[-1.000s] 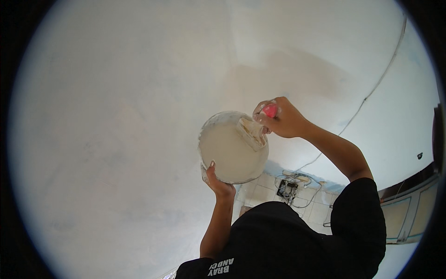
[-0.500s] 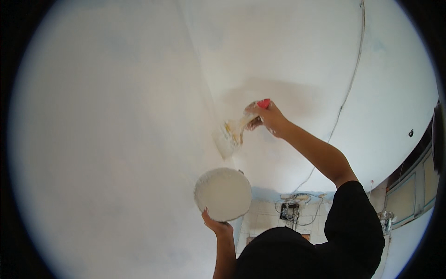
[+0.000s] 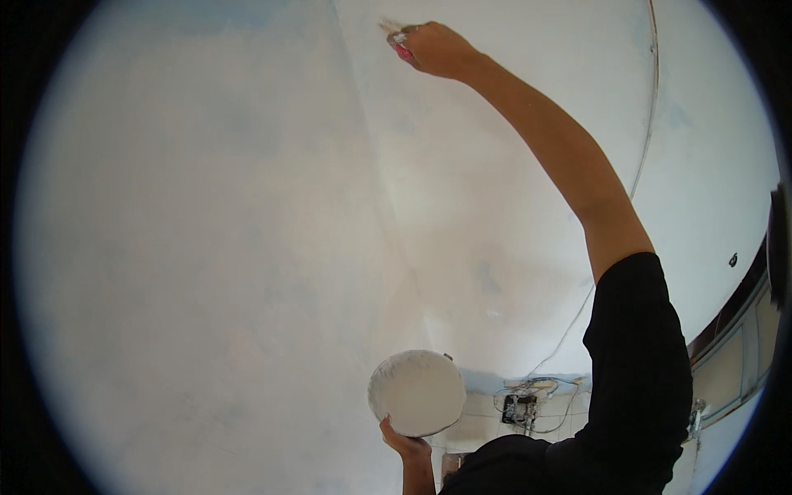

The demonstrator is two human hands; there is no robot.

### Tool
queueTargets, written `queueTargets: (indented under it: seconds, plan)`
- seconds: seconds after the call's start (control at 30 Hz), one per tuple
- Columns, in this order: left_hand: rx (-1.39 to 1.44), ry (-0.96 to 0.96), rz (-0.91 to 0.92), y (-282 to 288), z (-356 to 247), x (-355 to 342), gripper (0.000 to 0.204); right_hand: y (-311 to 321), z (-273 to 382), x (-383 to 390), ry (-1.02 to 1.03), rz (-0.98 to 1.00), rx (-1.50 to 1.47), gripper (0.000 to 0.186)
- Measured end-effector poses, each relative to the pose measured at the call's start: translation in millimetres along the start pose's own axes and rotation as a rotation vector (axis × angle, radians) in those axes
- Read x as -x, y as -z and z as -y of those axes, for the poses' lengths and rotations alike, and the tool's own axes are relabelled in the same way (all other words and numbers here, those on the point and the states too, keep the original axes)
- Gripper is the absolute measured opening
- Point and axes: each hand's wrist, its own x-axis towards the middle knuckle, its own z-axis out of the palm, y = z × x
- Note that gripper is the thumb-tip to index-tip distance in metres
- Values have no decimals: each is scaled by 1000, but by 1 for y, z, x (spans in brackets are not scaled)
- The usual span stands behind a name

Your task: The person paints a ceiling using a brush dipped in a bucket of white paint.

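My left hand (image 3: 404,439) is closed on a round bucket (image 3: 371,396), its thumb over the lower rim. Off-white paint or filler (image 3: 421,392) shows as a pale disc across the bucket's mouth. Far above it, my right hand (image 3: 437,49) reaches up on a stretched arm, its fingers wrapped round a wide flat paintbrush (image 3: 403,51) with some red on the handle. The brush's pale head, blurred and partly hidden by the fingers, is at or very near the whitish surface; contact cannot be made out.
A crease (image 3: 363,99) runs down the patchy white surface. A thin cable (image 3: 649,124) hangs along the right part. Loose wires surround a dark open electrical box (image 3: 520,409) low down. A framed window or door panel (image 3: 722,384) stands at the far right.
My right hand has swung up and away with the paintbrush, from just above the bucket to near the top. The bucket and my left hand sit slightly lower and further right in view.
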Motion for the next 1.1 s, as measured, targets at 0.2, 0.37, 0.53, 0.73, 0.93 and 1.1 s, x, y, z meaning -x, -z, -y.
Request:
queueTargets:
  seconds: [0.2, 0.37, 0.53, 0.73, 0.93, 1.1]
  plan:
    - [-1, 73, 5, 6, 1, -11, 49, -112, 56, 79, 265, 312, -436, 9]
    - [39, 56, 18, 13, -8, -19, 48, -139, 158, 133, 195, 561, -533, 14]
    - [20, 99, -17, 3, -12, -7, 47, -109, 41, 29, -63, 326, -428, 18]
    - [30, 124, 13, 5, -18, -6, 47, -33, 15, -71, -78, 37, -48, 12]
    - [75, 149, 49, 16, -5, -12, 47, -163, 75, 65, 382, 335, -583, 7]
    - [40, 99, 15, 10, -20, -7, 47, -114, 158, 84, -24, 681, -558, 19]
